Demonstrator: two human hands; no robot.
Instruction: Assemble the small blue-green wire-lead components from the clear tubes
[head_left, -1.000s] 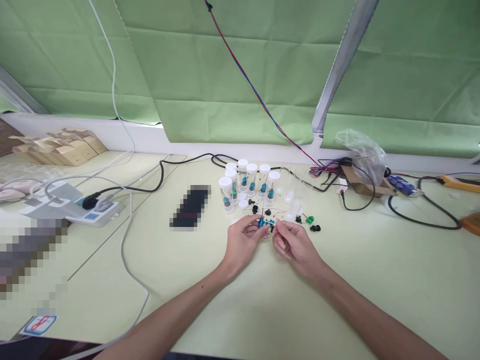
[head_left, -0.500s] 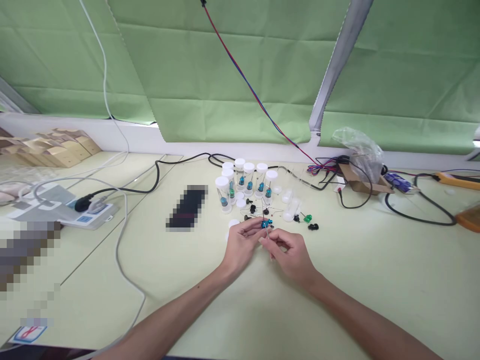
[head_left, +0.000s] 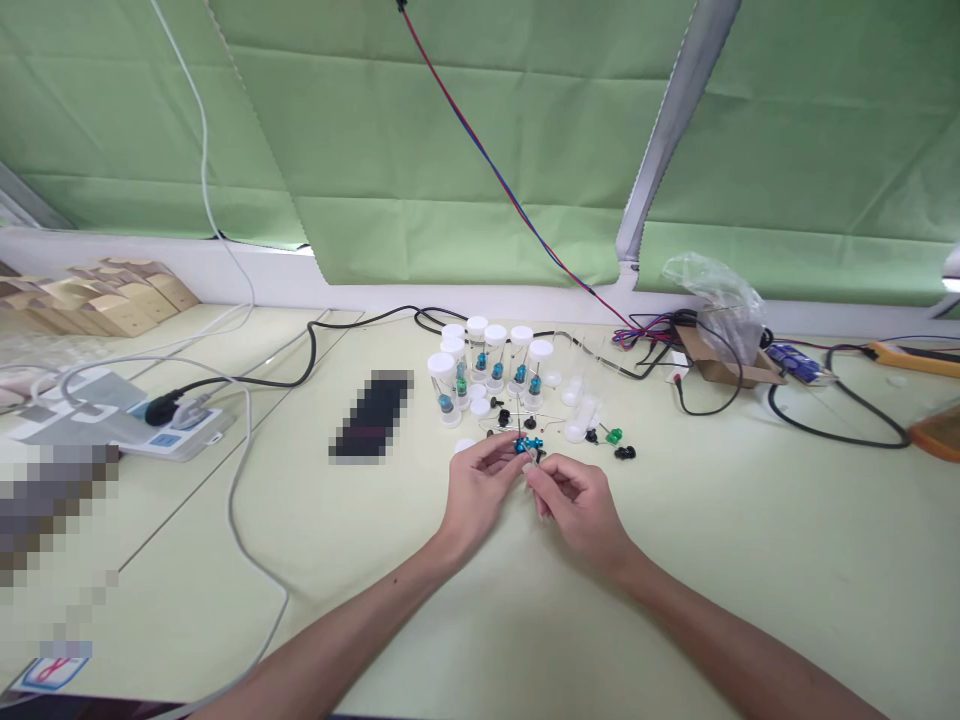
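Note:
My left hand (head_left: 474, 490) is closed around a small shiny blue metal part (head_left: 530, 445), with a thin dark rod rising from it. My right hand (head_left: 581, 500) pinches a thin metal rod at the near side of the blue part; the fingertips hide most of that rod. Both hands meet just above the table. Beyond them stand several clear tubes with white caps (head_left: 441, 365), each with a blue or green part and a thin rod inside. Small black parts (head_left: 625, 453), a green part (head_left: 614, 436) and thin wires lie close by.
A dark phone-like slab (head_left: 373, 415) lies left of the tubes. Further left are a power strip (head_left: 187, 435) with plugs and a trailing white cable (head_left: 234, 490). Clear empty tubes (head_left: 581, 418) lie right of centre. A cardboard box (head_left: 724, 365) with a plastic bag stands back right.
The blue part has shifted slightly left and turned between my fingers. My right fingertips have moved up closer to it, covering more of the thin rod.

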